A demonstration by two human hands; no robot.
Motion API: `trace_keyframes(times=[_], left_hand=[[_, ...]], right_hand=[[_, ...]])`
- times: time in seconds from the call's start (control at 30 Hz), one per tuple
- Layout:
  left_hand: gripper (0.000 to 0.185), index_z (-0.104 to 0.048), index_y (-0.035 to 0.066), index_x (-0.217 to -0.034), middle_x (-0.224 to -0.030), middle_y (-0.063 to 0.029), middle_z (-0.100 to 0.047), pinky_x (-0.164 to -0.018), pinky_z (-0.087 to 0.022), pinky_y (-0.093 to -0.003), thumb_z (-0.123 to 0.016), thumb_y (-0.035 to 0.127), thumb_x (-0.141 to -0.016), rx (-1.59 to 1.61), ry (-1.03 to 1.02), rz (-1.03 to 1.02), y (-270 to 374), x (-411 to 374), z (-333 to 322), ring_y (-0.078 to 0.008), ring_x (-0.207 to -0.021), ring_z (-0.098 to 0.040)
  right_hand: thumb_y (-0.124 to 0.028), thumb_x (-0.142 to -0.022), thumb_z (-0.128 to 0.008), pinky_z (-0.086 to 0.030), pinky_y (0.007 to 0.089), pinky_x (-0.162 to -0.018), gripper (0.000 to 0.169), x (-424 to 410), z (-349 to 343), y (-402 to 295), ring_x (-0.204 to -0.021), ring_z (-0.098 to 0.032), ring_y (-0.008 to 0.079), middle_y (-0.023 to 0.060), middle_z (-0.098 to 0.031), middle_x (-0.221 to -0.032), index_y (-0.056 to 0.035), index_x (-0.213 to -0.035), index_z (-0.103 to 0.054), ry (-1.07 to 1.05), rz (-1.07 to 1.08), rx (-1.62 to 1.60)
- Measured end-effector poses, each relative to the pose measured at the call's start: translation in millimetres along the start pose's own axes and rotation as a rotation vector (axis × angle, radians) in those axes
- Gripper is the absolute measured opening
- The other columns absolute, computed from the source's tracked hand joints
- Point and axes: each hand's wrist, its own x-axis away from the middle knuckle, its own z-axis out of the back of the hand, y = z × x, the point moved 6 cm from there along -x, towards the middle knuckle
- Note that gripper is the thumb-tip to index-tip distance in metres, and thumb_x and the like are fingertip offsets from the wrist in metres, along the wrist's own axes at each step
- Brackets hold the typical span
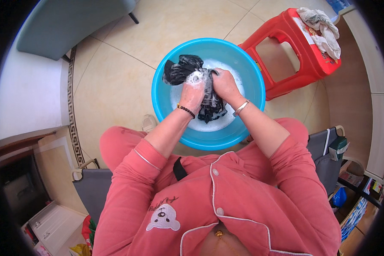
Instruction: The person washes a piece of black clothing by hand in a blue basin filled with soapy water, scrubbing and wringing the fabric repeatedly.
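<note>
A round blue plastic basin stands on the floor in front of me, with white soapy water in its bottom. Both hands are over it, gripping a wet black cloth or garment. My left hand, with suds across its knuckles and a dark bead bracelet at the wrist, holds the bunched middle. Close beside it, my right hand has its fingers curled into the fabric; a silver bangle circles that wrist. One end of the cloth bulges out at the upper left, and the other hangs down towards the foam.
A red plastic stool stands just right of the basin, with a crumpled white cloth on top. A grey-blue chair is at the upper left. Beside my knees are the grey side panels of a seat. A pale cabinet lines the right.
</note>
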Motion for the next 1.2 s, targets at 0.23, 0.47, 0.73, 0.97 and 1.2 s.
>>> trace_keyframes(times=[0.23, 0.47, 0.73, 0.97, 1.2], left_hand=[[0.049, -0.042, 0.001, -0.116, -0.107, -0.0067, -0.055, -0.083, -0.044, -0.0267, -0.069, 0.019, -0.079, -0.090, 0.029, -0.303, 16, 16, -19, -0.0132, -0.095, -0.053], [0.038, -0.057, 0.005, -0.104, -0.093, -0.0100, -0.063, -0.072, -0.051, -0.0362, -0.055, 0.039, -0.087, 0.345, 0.088, 0.245, 6, -8, 19, -0.0223, -0.080, -0.061], [0.024, -0.060, 0.007, -0.091, -0.088, -0.0068, -0.063, -0.071, -0.050, -0.0306, -0.050, 0.029, -0.091, 0.572, -0.126, 0.423, -13, 2, -2, -0.0188, -0.081, -0.061], [0.029, -0.056, 0.003, -0.104, -0.101, -0.0083, -0.059, -0.077, -0.047, -0.0307, -0.046, 0.027, -0.091, 0.284, 0.157, 0.290, -3, 3, -5, -0.0182, -0.091, -0.057], [0.028, -0.059, 0.005, -0.097, -0.083, -0.0051, -0.060, -0.067, -0.051, -0.0316, -0.052, 0.031, -0.088, 0.338, 0.219, 0.244, 37, -6, 4, -0.0181, -0.072, -0.060]], right_hand=[[-0.011, -0.080, -0.050, -0.045, 0.0411, -0.083, 0.032, 10, 3, 0, -0.091, -0.054, 0.0422, 0.0239, -0.060, -0.096, -0.0017, -0.110, -0.054, 0.106, 0.106, -0.025], [-0.017, -0.079, -0.059, -0.038, 0.0473, -0.092, 0.041, 77, -16, -76, -0.107, -0.041, 0.0483, 0.0318, -0.041, -0.118, -0.0043, -0.117, -0.049, 0.094, 0.421, 0.182], [-0.018, -0.079, -0.059, -0.049, 0.0385, -0.053, 0.012, 52, -10, -70, -0.068, -0.058, 0.0319, 0.0154, -0.055, -0.084, -0.0076, -0.084, -0.056, 0.316, 0.590, 0.320], [-0.019, -0.085, -0.053, -0.047, 0.0441, -0.060, 0.013, 19, -3, -39, -0.068, -0.058, 0.0415, 0.0175, -0.060, -0.087, -0.0058, -0.084, -0.053, 0.098, 0.282, 0.153], [-0.034, -0.061, -0.079, -0.043, 0.0301, -0.084, 0.071, 35, 2, -59, -0.093, -0.054, 0.0198, 0.0140, -0.056, -0.099, 0.0022, -0.111, -0.045, -0.158, 0.123, -0.291]])
